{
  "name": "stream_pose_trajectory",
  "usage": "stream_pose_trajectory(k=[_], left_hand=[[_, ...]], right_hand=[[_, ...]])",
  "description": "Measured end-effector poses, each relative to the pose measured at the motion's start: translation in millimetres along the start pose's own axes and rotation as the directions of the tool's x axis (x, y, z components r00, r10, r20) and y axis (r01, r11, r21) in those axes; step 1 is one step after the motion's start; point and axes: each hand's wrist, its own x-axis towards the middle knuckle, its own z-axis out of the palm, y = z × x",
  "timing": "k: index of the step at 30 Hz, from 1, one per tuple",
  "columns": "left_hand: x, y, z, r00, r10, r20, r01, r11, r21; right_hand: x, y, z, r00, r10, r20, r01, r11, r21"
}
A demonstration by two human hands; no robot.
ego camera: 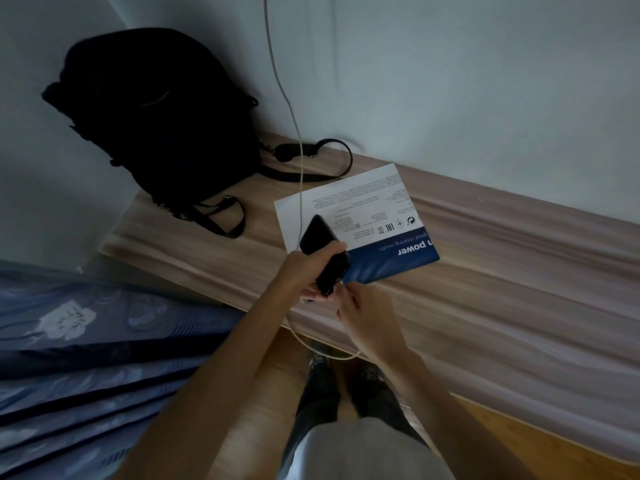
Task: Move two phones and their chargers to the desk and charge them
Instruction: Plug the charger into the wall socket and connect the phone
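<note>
A bedroom in a home is shown. A bed with a blue flowered cover [86, 341] is set along the left, close against the end of a wood-grain desk [485, 306] placed against a plain pale wall [450, 81]. A black backpack [156, 116] is propped in the far left corner of the desk, where two walls meet. A printed leaflet [374, 209] is laid near the desk's middle, and a pale cable [294, 126] is hung down the wall. Wooden flooring [519, 438] is seen below the desk's near edge.
</note>
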Motion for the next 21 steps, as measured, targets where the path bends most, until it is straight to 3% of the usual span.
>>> stream_pose_trajectory(k=[7,15,21], left_hand=[[-4,-2,4,0.991,0.062,-0.121,-0.056,0.997,0.051],[-9,-7,7,0.979,0.138,-0.151,-0.117,0.983,0.144],[-5,-19,14,0.959,0.236,-0.157,-0.179,0.933,0.312]], right_hand=[[10,0,-1,0.993,0.078,0.088,-0.068,0.992,-0.111],[8,4,7,0.989,0.100,0.106,-0.098,0.995,-0.024],[-1,13,17,0.963,0.217,0.160,-0.230,0.971,0.067]])
